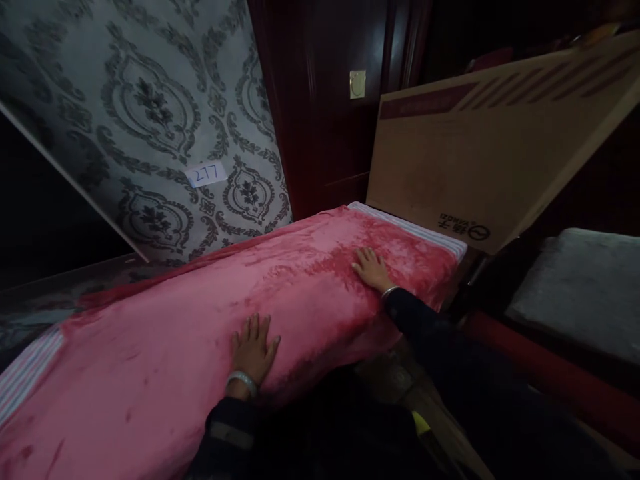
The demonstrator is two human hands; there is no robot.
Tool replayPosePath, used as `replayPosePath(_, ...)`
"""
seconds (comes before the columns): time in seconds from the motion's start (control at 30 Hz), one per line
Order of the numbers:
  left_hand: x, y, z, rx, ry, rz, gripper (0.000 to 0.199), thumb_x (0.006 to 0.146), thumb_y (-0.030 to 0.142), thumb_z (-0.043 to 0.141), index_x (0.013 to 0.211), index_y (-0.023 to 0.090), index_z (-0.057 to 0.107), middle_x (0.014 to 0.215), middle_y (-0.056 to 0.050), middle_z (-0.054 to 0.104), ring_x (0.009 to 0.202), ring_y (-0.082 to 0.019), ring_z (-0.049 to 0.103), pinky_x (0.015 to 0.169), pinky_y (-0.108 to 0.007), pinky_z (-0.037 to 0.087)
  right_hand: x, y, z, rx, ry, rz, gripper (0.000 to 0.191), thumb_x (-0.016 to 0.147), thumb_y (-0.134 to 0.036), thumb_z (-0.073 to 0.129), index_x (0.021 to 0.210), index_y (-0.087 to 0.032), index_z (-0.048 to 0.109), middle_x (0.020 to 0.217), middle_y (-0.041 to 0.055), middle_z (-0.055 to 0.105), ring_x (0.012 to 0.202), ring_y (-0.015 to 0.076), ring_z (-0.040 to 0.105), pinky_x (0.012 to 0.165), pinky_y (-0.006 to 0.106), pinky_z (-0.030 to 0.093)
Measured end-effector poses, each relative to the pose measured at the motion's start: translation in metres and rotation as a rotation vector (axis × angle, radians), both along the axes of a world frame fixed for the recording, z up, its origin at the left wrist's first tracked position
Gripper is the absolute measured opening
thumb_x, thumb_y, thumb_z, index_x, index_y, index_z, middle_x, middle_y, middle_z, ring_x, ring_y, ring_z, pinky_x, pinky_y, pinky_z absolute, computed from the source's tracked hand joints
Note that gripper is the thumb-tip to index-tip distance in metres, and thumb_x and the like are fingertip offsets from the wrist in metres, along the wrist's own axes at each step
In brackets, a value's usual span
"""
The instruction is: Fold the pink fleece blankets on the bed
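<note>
The left hand (254, 353), at 7 o'clock from the middle of the view, lies palm down on a pink blanket (200, 333), fingers spread and gripping nothing. The right hand (373, 270), at 4 o'clock, rests on the same blanket, fingers stretched out, likewise released. Each wrist wears a bracelet (242, 382). The blanket runs from 8 o'clock across to 3 o'clock, with striped cloth (30, 373) showing at both ends.

A paper label (206, 175) on the patterned wallpaper (155, 107), at 10 o'clock, reads "277" in blue handwriting. At 2 o'clock, a cardboard box (450, 160) bears a round logo and "YANGZI" beside Chinese characters, printed upside down; lettering in its dark band is too faint to read.
</note>
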State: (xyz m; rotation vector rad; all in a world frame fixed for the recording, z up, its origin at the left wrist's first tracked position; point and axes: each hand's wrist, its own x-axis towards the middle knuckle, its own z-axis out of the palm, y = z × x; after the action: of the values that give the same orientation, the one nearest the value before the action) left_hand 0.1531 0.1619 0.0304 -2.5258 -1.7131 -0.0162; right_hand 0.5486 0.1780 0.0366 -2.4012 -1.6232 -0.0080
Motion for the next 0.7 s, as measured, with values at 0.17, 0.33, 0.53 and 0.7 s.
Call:
replayPosePath(0.17, 0.000, 0.000, 0.004, -0.011, 0.036, 0.011, 0.060, 0.102, 0.038, 0.041, 0.158, 0.020, 0.037, 0.167, -0.016, 0.026, 0.156, -0.035, 0.025, 0.121, -0.065, 0.026, 0.053, -0.001, -0.007, -0.090, -0.029, -0.112, 0.065, 0.108, -0.047, 0.021, 0.163, -0.012, 0.027, 0.166, 0.0225, 0.023, 0.154, 0.0344, 0.023, 0.120, 0.061, 0.025)
replayPosePath(0.33, 0.000, 0.001, 0.003, -0.005, 0.009, 0.007, 0.059, 0.101, 0.040, 0.044, 0.157, 0.021, 0.040, 0.167, -0.016, 0.028, 0.155, -0.035, 0.027, 0.121, -0.065, 0.027, -0.006, 0.010, -0.012, -0.096, -0.056, 0.147, 0.063, 0.106, -0.052, 0.034, 0.161, -0.020, 0.037, 0.166, 0.0154, 0.028, 0.155, 0.0299, 0.024, 0.123, 0.051, 0.023)
replayPosePath(0.53, 0.002, 0.000, 0.005, -0.019, 0.044, 0.009, 0.059, 0.102, 0.037, 0.041, 0.158, 0.020, 0.037, 0.167, -0.015, 0.026, 0.155, -0.035, 0.026, 0.121, -0.064, 0.026, -0.140, -0.025, -0.023, 0.058, 0.006, 0.788, 0.072, 0.101, -0.066, 0.040, 0.162, -0.028, 0.035, 0.167, 0.0071, 0.028, 0.153, 0.0283, 0.028, 0.125, 0.050, 0.024)
replayPosePath(0.7, 0.001, 0.001, 0.004, -0.015, 0.088, 0.020, 0.059, 0.102, 0.036, 0.038, 0.159, 0.020, 0.036, 0.168, -0.014, 0.024, 0.156, -0.034, 0.026, 0.121, -0.063, 0.027, -0.153, -0.039, -0.012, 0.045, 0.075, 1.019, 0.061, 0.092, -0.061, 0.061, 0.151, -0.048, 0.049, 0.156, -0.0088, 0.048, 0.148, 0.0242, 0.037, 0.121, 0.038, 0.035)
